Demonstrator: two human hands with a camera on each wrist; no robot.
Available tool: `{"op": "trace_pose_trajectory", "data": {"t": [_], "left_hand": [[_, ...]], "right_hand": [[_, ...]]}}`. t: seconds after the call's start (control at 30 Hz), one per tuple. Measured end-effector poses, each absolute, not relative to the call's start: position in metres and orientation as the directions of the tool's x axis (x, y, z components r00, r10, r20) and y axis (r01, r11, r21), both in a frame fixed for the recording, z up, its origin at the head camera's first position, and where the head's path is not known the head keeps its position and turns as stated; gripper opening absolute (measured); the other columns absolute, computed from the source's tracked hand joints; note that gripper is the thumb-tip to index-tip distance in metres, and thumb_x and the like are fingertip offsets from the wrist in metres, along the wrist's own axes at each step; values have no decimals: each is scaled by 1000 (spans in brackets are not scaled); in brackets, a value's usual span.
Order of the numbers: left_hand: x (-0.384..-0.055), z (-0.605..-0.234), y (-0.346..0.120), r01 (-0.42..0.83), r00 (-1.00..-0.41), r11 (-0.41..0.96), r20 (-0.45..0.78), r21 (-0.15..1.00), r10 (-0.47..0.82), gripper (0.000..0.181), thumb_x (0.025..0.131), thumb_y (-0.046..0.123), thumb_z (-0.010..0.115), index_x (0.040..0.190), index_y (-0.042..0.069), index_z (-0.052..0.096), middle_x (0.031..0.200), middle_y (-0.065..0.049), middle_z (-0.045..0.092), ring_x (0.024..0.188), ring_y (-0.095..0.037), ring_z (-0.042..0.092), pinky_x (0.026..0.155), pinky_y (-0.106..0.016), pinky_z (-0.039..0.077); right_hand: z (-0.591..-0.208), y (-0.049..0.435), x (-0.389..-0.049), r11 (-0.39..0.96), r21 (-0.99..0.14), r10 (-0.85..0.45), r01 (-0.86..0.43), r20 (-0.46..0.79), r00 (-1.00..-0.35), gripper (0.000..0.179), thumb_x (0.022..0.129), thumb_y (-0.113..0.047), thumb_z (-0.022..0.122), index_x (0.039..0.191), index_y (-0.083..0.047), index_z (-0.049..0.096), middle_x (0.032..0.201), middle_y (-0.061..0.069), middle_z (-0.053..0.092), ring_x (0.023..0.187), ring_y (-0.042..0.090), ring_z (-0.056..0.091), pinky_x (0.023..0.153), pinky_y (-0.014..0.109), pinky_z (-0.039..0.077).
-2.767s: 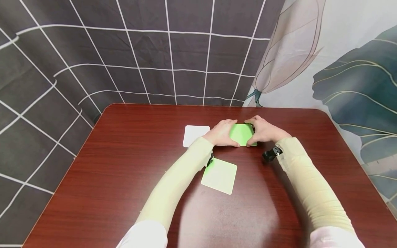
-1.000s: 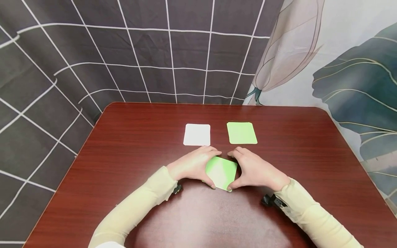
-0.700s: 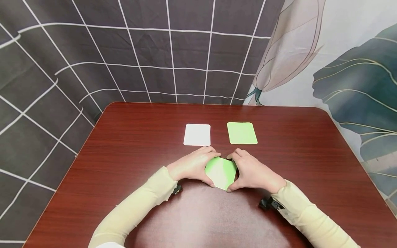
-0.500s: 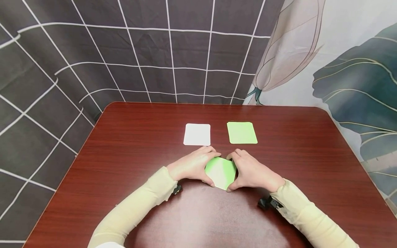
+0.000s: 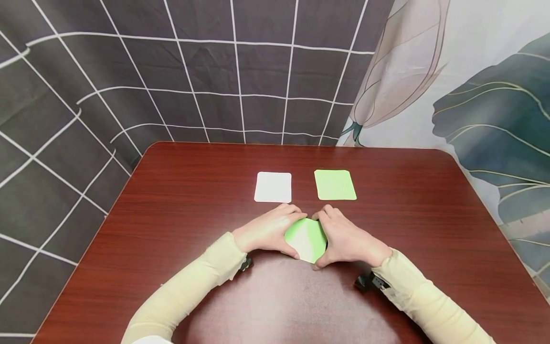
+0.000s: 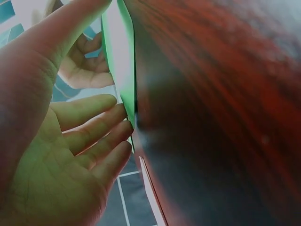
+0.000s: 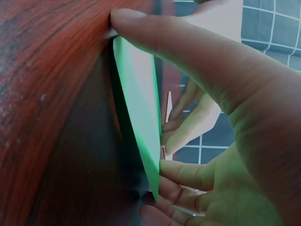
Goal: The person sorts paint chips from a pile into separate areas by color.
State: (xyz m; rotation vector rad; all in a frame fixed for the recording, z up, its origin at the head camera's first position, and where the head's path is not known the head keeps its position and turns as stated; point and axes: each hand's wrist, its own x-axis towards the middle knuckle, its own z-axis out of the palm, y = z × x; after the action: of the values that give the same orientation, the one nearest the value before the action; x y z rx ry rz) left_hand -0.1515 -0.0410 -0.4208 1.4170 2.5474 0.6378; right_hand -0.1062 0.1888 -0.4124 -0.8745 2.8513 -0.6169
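A thin green square card [image 5: 306, 240] lies between my two hands near the middle of the table, glare whitening part of its face. My left hand [image 5: 271, 230] grips its left side, thumb at the near edge and fingers at the far one. From the other side my right hand [image 5: 350, 237] holds it the same way, fingers and thumb curved round the corners. In the right wrist view a dark gap shows beneath the card [image 7: 141, 94], with fingertips reaching under its edge. The left wrist view shows fingertips of the left hand [image 6: 70, 155] against the card's edge.
Behind the hands, a white square card [image 5: 273, 187] lies at the left and another green square card [image 5: 335, 184] at the right, a space between them. The reddish-brown table [image 5: 180, 200] backs onto a dark gridded curtain [image 5: 206, 67]. Small dark cameras sit on both wrists.
Both hands have left the far right green card and come back to the nearer one. Over the last second the right hand has drawn slightly left, closer in around this card.
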Motion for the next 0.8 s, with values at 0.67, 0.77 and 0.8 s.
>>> {"op": "trace_pose_trajectory", "data": {"t": [0.67,0.77,0.8], "left_hand": [[-218,-385,-5,764,-610,513,179,391,772,103,71,42,93,150,-2,44,147,-12,49,136,-25,42,114,-26,29],[-236,-380,5,757,-622,521,194,393,758,103,72,42,93,150,-3,43,149,-13,47,138,-26,40,115,-24,25],[-241,-378,8,754,-628,526,198,394,752,103,72,42,93,151,-3,43,150,-12,47,139,-26,40,115,-24,25]], "right_hand": [[-362,240,-176,766,-419,-496,-487,97,-863,101,55,-24,98,137,12,51,127,20,48,114,33,47,96,46,46],[-352,247,-193,775,-415,-482,-476,98,-871,98,57,-18,97,137,13,51,128,22,47,113,34,48,94,47,46],[-349,249,-198,780,-409,-479,-473,97,-873,97,57,-16,96,137,14,51,128,22,47,112,34,48,93,46,47]]}}
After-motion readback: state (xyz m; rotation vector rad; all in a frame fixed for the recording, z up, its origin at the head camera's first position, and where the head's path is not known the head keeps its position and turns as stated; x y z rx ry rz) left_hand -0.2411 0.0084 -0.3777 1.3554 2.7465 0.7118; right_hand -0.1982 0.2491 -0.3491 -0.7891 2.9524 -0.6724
